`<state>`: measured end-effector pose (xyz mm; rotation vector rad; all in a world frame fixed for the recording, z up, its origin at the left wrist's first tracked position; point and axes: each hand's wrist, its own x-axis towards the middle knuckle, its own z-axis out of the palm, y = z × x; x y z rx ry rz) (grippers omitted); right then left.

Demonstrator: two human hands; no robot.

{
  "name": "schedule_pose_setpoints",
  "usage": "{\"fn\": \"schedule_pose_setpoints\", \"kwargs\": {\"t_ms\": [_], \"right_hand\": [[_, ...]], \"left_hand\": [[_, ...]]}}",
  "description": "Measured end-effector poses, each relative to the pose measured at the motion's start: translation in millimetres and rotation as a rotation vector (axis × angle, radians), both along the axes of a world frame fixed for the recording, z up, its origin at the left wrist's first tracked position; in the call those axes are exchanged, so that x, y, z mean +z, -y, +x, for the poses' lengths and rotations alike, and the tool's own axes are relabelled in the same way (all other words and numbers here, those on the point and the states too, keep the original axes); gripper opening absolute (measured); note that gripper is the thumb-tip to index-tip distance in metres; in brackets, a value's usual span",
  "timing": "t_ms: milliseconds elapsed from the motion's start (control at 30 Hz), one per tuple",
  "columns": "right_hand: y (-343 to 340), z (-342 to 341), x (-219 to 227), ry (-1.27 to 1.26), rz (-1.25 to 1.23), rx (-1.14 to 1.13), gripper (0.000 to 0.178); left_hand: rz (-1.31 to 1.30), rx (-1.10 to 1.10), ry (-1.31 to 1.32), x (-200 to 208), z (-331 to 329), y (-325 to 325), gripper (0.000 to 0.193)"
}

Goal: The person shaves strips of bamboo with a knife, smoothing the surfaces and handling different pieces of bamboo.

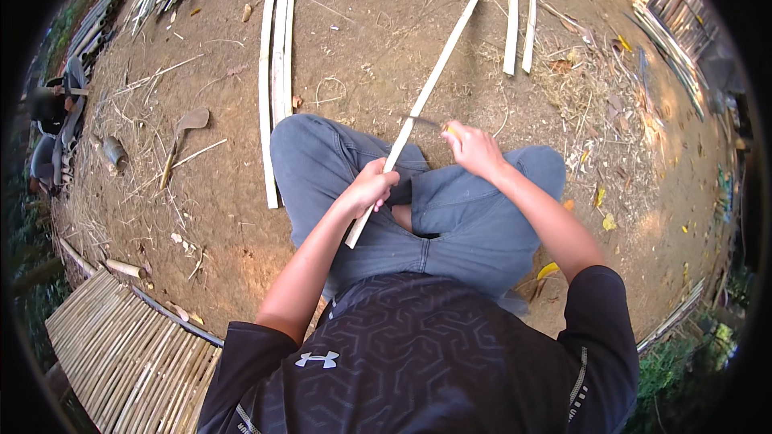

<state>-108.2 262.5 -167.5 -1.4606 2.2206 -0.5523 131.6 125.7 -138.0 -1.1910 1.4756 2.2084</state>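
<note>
A long pale bamboo strip [434, 72] slants across my lap, its far end reaching out over the dirt. My left hand [371, 188] is wrapped round its lower part, above my left thigh. In my right hand [473, 147] is a knife [426, 120] with a yellowish handle, and its dark blade lies across the strip, just beyond the left hand. Whether the edge bites into the bamboo I cannot tell.
Several split strips [278, 56] lie beyond my left knee, and two more strips [511, 24] at the far right. A curved-blade tool [186, 128] rests on the dirt to the left. A bamboo-slat platform [133, 354] stands at the lower left. Shavings [587, 104] litter the right.
</note>
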Motion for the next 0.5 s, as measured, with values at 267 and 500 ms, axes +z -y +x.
{"fn": "schedule_pose_setpoints", "kwargs": {"t_ms": [267, 500], "right_hand": [[0, 26, 14, -0.038, -0.097, 0.031, 0.037], [-7, 41, 15, 0.077, -0.030, -0.061, 0.033]], "left_hand": [[0.213, 0.046, -0.042, -4, 4, 5, 0.010], [0.327, 0.085, -0.074, 0, 1, 7, 0.008]]}}
